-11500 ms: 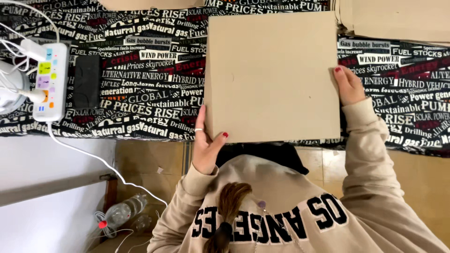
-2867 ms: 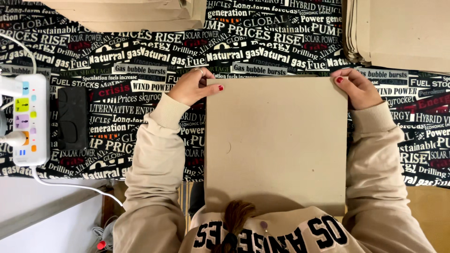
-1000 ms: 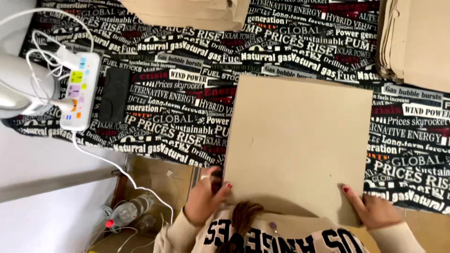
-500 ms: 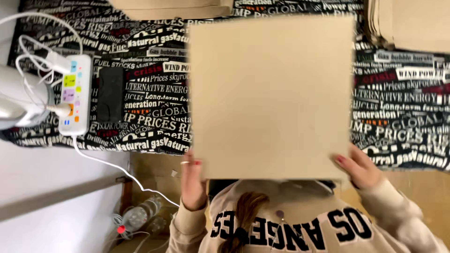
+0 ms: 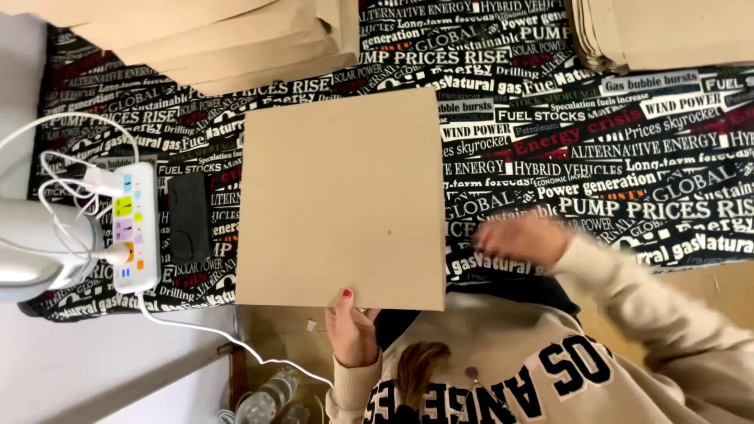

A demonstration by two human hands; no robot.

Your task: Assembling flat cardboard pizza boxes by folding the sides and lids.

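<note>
Table under black cloth (image 5: 597, 157) full of printed words, plain brown board (image 5: 342, 200) on the left half.

Board almost square, flat, long axis pointing away from the body, near edge past the table rim. Surface bare, matte, with one small dark dot. Left hand (image 5: 351, 334) pinching this near edge, thumb on top. Right hand (image 5: 514, 239) blurred over the cloth just right of the board, apart from it; grip not possible to tell. Open cloth on the right side. Power strip (image 5: 133, 228) near the left edge, brown stacks (image 5: 228, 39) close behind the far edge.
</note>
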